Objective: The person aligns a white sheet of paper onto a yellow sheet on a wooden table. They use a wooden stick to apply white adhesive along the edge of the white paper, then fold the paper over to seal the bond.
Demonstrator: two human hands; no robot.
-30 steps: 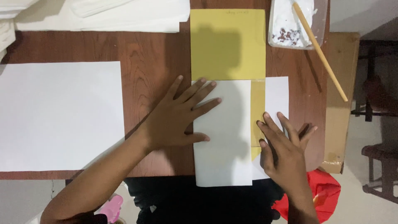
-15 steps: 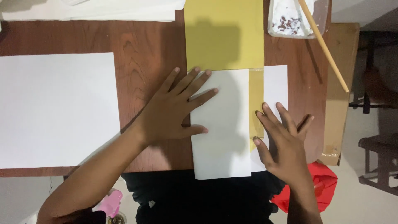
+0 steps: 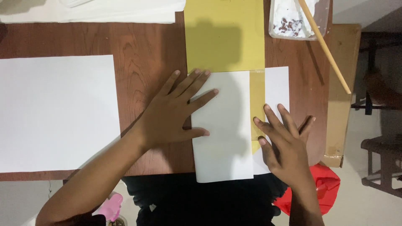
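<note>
Hands: left hand, right hand, both spread flat on one folded white sheet.

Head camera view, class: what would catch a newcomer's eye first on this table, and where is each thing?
Two bare hands pressed flat at the table's near edge: the left hand on the left side of a white folded sheet, the right hand on its right edge, over a yellow strip. A yellow sheet lies just beyond, a large white sheet far left, and a tray with a wooden stick at the top right.
</note>
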